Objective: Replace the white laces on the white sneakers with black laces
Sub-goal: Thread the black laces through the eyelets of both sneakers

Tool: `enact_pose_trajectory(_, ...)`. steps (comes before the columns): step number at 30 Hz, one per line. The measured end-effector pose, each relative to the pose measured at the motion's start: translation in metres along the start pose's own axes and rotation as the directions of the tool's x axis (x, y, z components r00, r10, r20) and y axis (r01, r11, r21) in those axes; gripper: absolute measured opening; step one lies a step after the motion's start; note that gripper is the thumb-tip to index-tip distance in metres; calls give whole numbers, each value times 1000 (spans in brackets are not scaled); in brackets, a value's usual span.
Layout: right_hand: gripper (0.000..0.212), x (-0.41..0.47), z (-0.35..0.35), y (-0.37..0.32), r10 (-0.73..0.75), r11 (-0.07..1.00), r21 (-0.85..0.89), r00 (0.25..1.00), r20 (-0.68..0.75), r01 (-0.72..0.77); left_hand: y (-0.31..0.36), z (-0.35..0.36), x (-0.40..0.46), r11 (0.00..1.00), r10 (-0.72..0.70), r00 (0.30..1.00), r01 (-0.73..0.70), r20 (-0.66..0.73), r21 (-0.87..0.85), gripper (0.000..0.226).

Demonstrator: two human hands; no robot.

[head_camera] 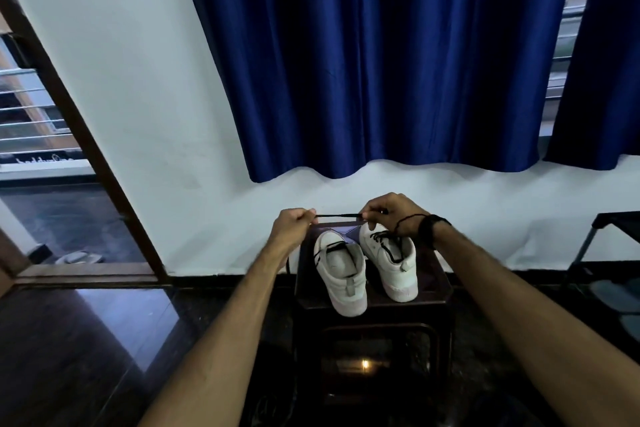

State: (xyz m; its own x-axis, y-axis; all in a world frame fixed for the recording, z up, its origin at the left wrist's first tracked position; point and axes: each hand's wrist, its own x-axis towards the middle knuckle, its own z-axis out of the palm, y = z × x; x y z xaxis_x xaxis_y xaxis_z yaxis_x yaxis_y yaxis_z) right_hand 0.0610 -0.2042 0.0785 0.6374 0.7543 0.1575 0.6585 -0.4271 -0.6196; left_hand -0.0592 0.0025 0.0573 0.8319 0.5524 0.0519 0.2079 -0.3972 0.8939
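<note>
Fingers (pixel 306 215) of my left hand (pixel 292 225) and right hand (pixel 391 211) pinch the black lace (pixel 337 215) taut above both white sneakers (pixel 341 269) on the tabletop (pixel 440 274), probably evening its ends before further threading.

Your two sneakers (pixel 363 267): white uppers, soles gone slightly grey-pink in dim light. Black lace (pixel 337 215) you've got stretched out, more black lacing across right sneaker (pixel 388 253), short black bit on left sneaker (pixel 341 270) too. Bench (pixel 440 288) under them: dark brown, glossy. Curtain (pixel 381 62) behind: deep royal blue, plain, no pattern. Wall (pixel 138 97): pale bluish white. Floor (pixel 86 340): dark, shiny. Black band (pixel 429 227) on your right wrist.
</note>
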Motion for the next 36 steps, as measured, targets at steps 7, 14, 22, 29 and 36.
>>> enact_pose_trajectory(7, 11, 13, 37, -18, -60, 994, -101, 964, -259, 35, 21, 41, -7, 919, 59, 943, 76, 328, -386, 27)
enact_pose_trajectory(14, 12, 17, 53, 2, 70, 998, 13, 960, -269, -69, -9, 35, 19, 1000, -25, 980, 25, 199, -1, 31)
enact_pose_trajectory(22, 24, 45, 85, 24, 312, 921, -243, 950, -10, -305, -37, 74, 38, 941, 102, 994, -84, -36, 327, 23)
enact_pose_trajectory(29, 31, 51, 105, 43, 445, 890, -105, 895, -16, -444, -65, 104, 40, 736, 230, 973, -163, -16, 657, 18)
enact_pose_trajectory(36, 26, 59, 122, 70, 539, 831, 168, 842, -6, -531, -89, 105, 43, 775, 337, 927, -173, -167, 607, 20)
